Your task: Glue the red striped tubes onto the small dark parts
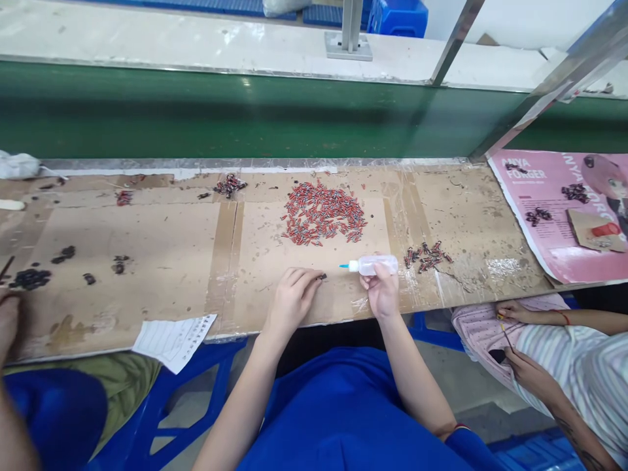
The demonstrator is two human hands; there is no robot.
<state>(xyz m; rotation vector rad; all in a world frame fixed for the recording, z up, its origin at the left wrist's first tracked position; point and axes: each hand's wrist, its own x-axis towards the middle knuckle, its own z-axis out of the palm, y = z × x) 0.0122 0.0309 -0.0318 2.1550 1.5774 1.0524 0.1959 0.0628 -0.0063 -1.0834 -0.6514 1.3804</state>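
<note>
My right hand is closed around a clear squeeze bottle with a white collar and a blue needle tip. The bottle lies level, its tip pointing left. My left hand pinches a small dark part between thumb and fingertips, a short gap from the needle tip. What exactly the part is, I cannot make out. Beyond my hands spreads a heap of small red and metal pieces. Right of the bottle lies a looser cluster of dark and red pieces.
Cardboard covers the bench, with a green panel behind. Dark parts and a printed paper lie left. A pink poster lies right. Co-workers sit on both sides; one's hands hold a thin tool.
</note>
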